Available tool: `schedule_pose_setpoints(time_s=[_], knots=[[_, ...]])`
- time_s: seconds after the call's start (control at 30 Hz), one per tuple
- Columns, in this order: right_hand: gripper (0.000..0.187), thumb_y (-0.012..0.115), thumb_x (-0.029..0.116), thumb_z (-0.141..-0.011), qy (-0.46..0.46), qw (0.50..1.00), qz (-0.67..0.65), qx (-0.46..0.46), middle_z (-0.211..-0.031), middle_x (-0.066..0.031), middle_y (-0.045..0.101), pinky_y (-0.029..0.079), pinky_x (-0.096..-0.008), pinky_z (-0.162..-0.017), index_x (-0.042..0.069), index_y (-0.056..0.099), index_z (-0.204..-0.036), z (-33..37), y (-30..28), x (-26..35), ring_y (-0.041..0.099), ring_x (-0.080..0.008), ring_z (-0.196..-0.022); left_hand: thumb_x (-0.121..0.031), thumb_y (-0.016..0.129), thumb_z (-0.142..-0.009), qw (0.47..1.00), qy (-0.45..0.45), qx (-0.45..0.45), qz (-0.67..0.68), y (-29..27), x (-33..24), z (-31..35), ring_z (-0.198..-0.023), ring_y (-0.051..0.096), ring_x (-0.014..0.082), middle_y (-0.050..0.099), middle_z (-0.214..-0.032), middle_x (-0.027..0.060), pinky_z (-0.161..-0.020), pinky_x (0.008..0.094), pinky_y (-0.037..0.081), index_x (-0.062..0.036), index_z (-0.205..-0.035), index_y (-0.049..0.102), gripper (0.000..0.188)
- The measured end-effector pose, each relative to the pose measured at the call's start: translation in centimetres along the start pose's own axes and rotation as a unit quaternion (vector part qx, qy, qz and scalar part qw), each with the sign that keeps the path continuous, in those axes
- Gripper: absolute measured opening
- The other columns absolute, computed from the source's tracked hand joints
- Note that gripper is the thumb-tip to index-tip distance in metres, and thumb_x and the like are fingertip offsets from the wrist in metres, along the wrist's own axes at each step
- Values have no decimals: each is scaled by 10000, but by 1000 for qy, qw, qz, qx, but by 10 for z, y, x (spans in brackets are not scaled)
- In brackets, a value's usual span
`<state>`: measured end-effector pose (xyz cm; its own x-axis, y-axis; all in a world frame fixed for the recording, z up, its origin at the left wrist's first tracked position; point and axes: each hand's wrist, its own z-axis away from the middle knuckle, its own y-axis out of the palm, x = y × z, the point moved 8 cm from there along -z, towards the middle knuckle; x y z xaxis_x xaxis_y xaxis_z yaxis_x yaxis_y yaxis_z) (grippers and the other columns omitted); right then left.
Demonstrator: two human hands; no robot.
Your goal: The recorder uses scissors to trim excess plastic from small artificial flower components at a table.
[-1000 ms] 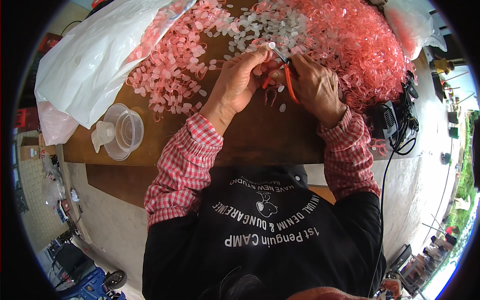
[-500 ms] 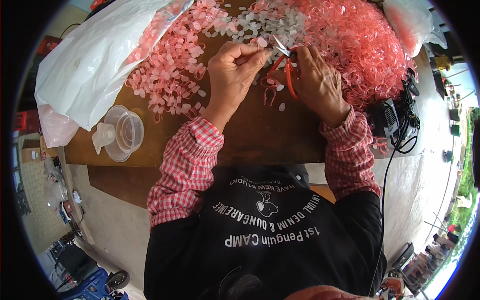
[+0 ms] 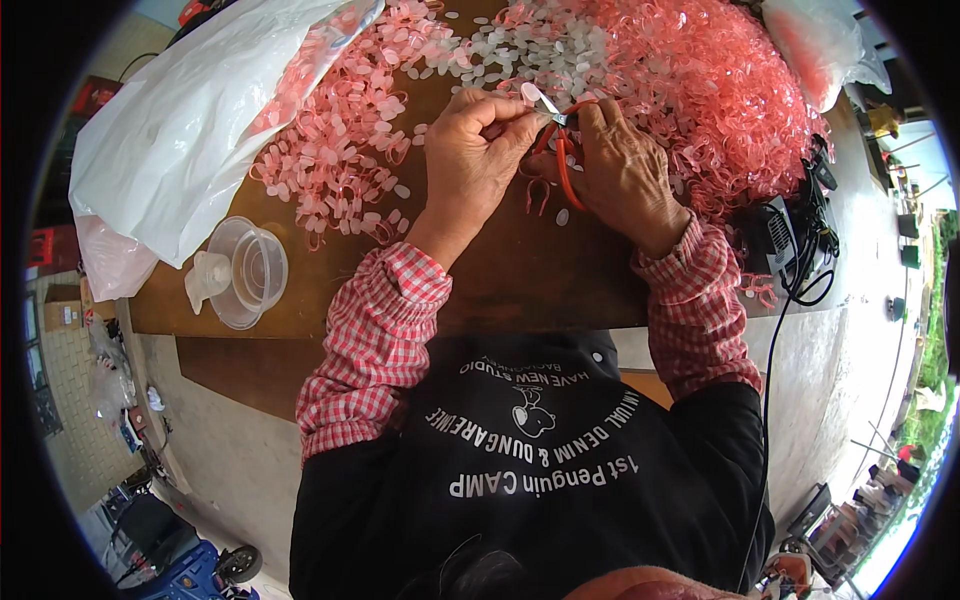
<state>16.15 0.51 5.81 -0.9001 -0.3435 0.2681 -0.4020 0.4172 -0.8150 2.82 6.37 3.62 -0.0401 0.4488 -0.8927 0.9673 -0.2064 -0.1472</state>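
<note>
The scissors [image 3: 566, 175] are over the table [image 3: 490, 290], in the right hand [image 3: 628, 175], whose fingers are wrapped around the orange handles. Their blades point away from the body and leftward, tips close beside a pale oval tab [image 3: 529, 91]; I cannot tell whether they touch it. The left hand [image 3: 472, 165], just left of the scissors, pinches the tab, thumb and fingertips closed, with the tab showing above them.

Just nearer the body than the scissors lie a pink loop [image 3: 537, 196] and a loose oval [image 3: 562, 217]. From there brown tabletop runs between the forearms to the front edge, the widest open room near the scissors; more of it reaches left toward a clear tub [image 3: 262, 275].

Beyond the scissors, white ovals [image 3: 530, 45] lie scattered. To their right, a large pink heap [image 3: 730, 110] comes up close behind the right hand, leaving little room that way. Farther right and nearer the body, a black adapter [image 3: 768, 238] sits with tangled cables [image 3: 815, 235]. Left of the scissors, past the left hand, lies a smaller pink heap [image 3: 335, 150], with a white bag [image 3: 190, 120] beyond it.
</note>
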Motion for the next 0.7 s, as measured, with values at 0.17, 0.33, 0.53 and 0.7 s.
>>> schedule_pose_setpoints(time_s=[0.17,0.33,0.53,0.7], knots=[[536,723,455,-791,36,998,51,18,-935,-141,562,514,-400,-552,16,525,-1027,2,7,-8,640,-304,-727,-16,725,-832,997,46,5,-69,6,-11,2,-742,602,86,622,-848,47,-659,215,504,37,-887,678,90],[485,694,423,-828,36,996,73,32,-910,-142,566,514,-403,-529,8,526,-1013,5,12,-12,646,-301,-693,-5,723,-823,988,80,8,-135,8,-19,0,-718,622,119,623,-805,59,-638,240,509,33,-873,669,82],[490,683,448,-838,40,996,73,42,-859,-153,577,504,-415,-485,-2,528,-952,4,12,-9,632,-303,-584,0,729,-814,982,100,-2,-160,5,-21,-1,-676,611,127,619,-794,58,-605,245,497,29,-869,670,86],[597,646,569,-821,80,993,46,68,-900,-171,574,514,-435,-546,-1,525,-950,2,11,-10,649,-327,-701,-2,732,-812,989,81,-12,-124,6,-21,0,-668,596,124,614,-794,55,-597,245,488,28,-862,669,86]])
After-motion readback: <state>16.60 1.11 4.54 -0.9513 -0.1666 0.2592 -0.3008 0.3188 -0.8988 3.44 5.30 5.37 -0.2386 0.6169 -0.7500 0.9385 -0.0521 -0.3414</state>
